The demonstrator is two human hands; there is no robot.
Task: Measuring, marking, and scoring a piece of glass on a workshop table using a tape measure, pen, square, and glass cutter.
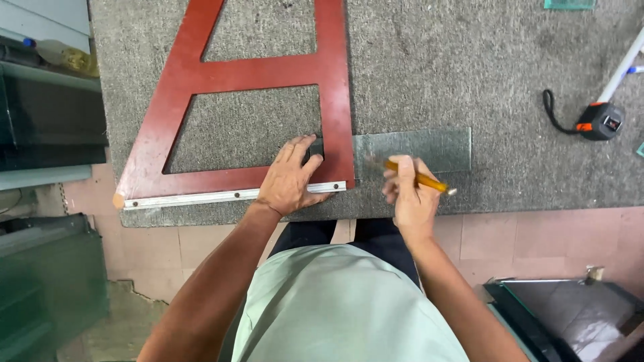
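A large red-brown wooden square (201,80) with a metal strip along its near edge lies on the grey carpeted table (469,67). My left hand (294,175) presses flat on its lower right corner. A strip of clear textured glass (419,149) lies on the carpet, partly under the square's upright arm. My right hand (409,194) holds a yellow-handled tool (421,179), like a glass cutter, over the near part of the glass, just right of the square's edge.
A black and orange tape measure (600,121) with a wrist loop lies at the right. A white bar (622,67) runs off the right edge. Glass sheets stand on the floor at lower right (570,315) and at the left (47,281).
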